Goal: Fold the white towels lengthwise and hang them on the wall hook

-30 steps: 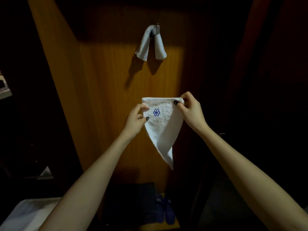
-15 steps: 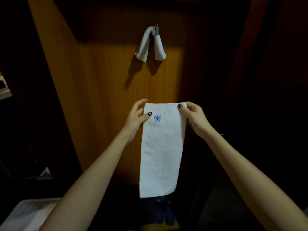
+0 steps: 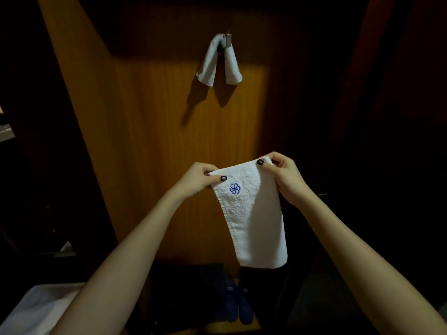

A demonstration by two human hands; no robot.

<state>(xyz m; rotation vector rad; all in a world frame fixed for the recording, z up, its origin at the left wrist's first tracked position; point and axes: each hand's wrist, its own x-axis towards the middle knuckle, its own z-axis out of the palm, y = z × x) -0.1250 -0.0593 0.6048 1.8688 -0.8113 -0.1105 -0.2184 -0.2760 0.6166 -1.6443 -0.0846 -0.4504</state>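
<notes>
A white towel (image 3: pixel 254 213) with a blue flower emblem hangs in front of me as a long folded strip, its left edge curling inward. My left hand (image 3: pixel 198 180) pinches its top left corner. My right hand (image 3: pixel 281 176) pinches the top right corner, held a little higher. Higher up, a metal wall hook (image 3: pixel 227 41) on the wooden panel carries another white towel (image 3: pixel 219 64), draped over it with both ends hanging down.
The wooden wall panel (image 3: pixel 150 141) is lit in the middle and dark at both sides. Blue slippers (image 3: pixel 238 303) lie on the floor below the towel. A white surface (image 3: pixel 36 308) shows at the bottom left.
The towel first dropped open from a triangle into a long strip. Since then my hands have moved closer and the top edge has tilted, right corner up, with the strip narrowing.
</notes>
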